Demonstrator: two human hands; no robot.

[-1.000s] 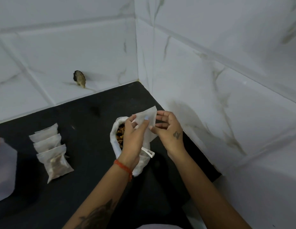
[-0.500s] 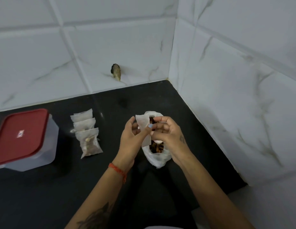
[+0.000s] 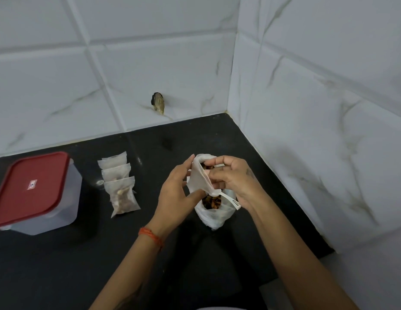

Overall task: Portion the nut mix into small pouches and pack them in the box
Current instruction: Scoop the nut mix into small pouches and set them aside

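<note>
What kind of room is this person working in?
Most likely a home kitchen corner. A dark stone-like counter meets white marbled wall tiles, and food storage sits on it: a red-lidded plastic box and small filled pouches.

Soft, even light falls from above, bright on the white tiled wall (image 3: 150,63) and flat on the black worktop (image 3: 60,265), which swallows most shadows. A faint glint shows beside the filled pouches (image 3: 119,186). Tile lines bow toward the edges; the hands (image 3: 206,182) look slightly blurred, perhaps from motion.
</note>
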